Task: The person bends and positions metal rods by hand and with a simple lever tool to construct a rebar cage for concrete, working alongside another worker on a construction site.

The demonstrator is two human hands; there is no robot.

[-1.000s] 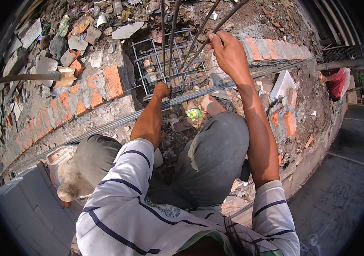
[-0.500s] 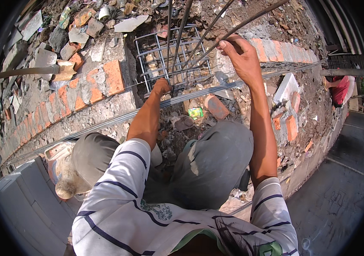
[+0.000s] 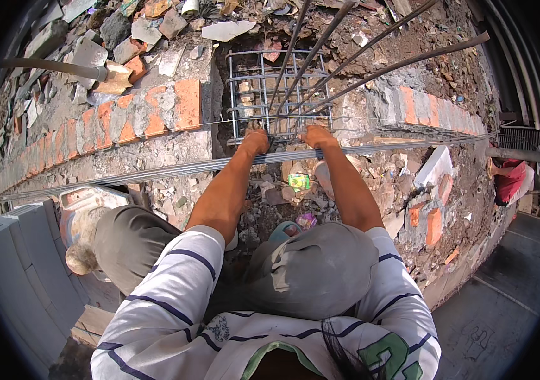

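A steel rebar grid (image 3: 232,95) lies in a square pit between two low brick walls. My left hand (image 3: 256,140) is closed round its near edge, left of the middle. On the same edge, farther right, my right hand (image 3: 318,136) is closed too, though the fingertips of both are partly hidden. Several long rusty bars (image 3: 422,62) rise at a slant from within the grid toward me and to the right. A bundle of thin steel rods (image 3: 175,170) stretches across, close to my wrists.
Brick walls flank the pit at left (image 3: 102,123) and right (image 3: 434,109). Rubble (image 3: 118,31) covers the far ground; a green packet (image 3: 298,182) lies before my knees. Grey blocks (image 3: 23,266) stand at lower left. Another person in red (image 3: 514,180) is at far right.
My right hand has left the slanted bar and come down to the grid's near edge. My left hand stays at that edge. The view has shifted slightly.
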